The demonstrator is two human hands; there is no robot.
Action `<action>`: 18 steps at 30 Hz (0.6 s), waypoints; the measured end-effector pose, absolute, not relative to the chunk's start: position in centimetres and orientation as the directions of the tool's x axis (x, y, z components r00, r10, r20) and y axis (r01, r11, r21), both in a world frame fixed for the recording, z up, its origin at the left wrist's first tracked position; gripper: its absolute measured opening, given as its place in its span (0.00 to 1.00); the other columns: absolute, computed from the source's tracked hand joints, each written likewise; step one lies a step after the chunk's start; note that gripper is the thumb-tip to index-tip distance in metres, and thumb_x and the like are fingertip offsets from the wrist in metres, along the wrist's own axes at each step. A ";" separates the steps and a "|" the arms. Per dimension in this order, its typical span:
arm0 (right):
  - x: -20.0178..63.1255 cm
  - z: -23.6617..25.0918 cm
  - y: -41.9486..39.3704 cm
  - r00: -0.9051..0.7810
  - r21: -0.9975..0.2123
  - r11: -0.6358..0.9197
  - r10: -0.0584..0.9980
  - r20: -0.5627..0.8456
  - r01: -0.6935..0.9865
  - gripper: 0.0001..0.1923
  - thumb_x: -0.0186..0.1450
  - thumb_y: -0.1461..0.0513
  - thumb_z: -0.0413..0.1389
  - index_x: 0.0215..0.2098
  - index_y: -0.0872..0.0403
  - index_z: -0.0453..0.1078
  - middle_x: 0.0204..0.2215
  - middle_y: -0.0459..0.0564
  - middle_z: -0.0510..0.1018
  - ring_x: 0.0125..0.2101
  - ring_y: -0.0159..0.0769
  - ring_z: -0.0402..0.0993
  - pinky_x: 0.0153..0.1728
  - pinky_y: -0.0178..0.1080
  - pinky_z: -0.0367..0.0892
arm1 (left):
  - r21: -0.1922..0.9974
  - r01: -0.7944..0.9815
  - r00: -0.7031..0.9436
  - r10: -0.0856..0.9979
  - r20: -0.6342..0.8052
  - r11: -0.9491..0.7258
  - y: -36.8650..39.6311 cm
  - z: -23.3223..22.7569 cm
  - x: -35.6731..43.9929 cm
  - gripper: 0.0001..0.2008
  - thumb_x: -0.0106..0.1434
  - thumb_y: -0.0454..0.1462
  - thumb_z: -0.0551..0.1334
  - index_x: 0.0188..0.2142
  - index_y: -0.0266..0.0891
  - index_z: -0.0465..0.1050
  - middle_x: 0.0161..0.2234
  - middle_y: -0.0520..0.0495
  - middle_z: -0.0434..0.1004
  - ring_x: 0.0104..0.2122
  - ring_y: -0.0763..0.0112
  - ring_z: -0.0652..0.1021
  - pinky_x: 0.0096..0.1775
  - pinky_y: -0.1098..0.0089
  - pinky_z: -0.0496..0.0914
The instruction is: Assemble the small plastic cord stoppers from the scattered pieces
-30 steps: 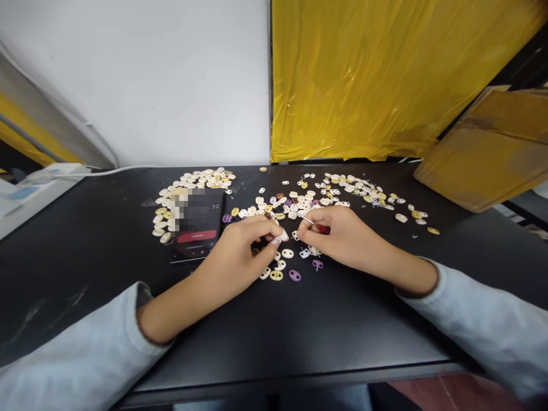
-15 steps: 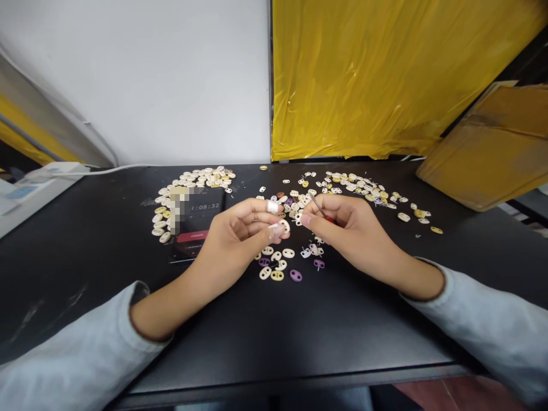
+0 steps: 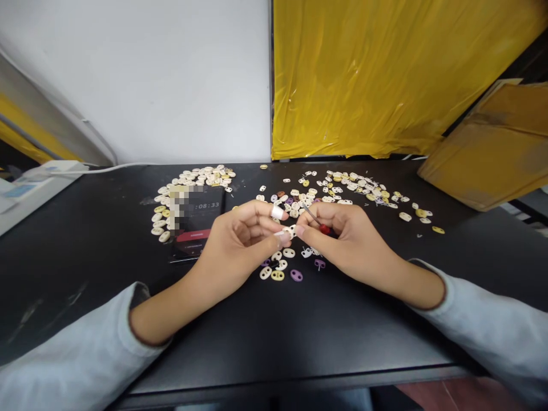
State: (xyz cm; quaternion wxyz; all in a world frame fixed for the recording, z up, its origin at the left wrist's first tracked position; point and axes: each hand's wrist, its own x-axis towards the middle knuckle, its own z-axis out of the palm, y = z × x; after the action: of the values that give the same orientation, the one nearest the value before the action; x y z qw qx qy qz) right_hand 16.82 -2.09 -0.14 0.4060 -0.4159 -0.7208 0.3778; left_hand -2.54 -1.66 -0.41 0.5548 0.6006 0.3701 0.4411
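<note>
On the black table point(image 3: 85, 240), a phone point(image 3: 194, 228) lies beside a heap of cream pieces point(image 3: 188, 180). Just right of it, the left hand point(image 3: 240, 240) has its grip pinched on a small white piece point(image 3: 290, 231) held above the table. The right hand point(image 3: 342, 237), touching it, clamps a thin red-handled pick point(image 3: 317, 221), with scattered pieces point(image 3: 355, 188) behind.

Black table point(image 3: 85, 240); white wall point(image 3: 149, 74) behind — yellow plastic sheet point(image 3: 377, 74) beside it.
</note>
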 end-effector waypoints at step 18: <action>17.3 -0.1 -1.0 -0.218 -0.953 0.215 0.961 0.169 0.212 0.15 0.66 0.60 0.56 0.24 0.54 0.61 0.17 0.37 0.57 0.19 0.24 0.51 0.20 0.34 0.49 | 0.993 -0.019 0.210 0.971 0.117 -0.116 -1.1 -0.3 -3.0 0.14 0.57 0.37 0.72 0.41 0.36 0.75 0.30 0.49 0.81 0.32 0.72 0.80 0.40 0.72 0.76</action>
State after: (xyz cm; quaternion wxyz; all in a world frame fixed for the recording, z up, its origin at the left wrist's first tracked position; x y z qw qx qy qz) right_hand 17.33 -1.04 -0.14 0.4320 -0.4520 -0.6489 0.4335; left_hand -2.96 -1.09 -0.26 0.5215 0.5769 0.4125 0.4743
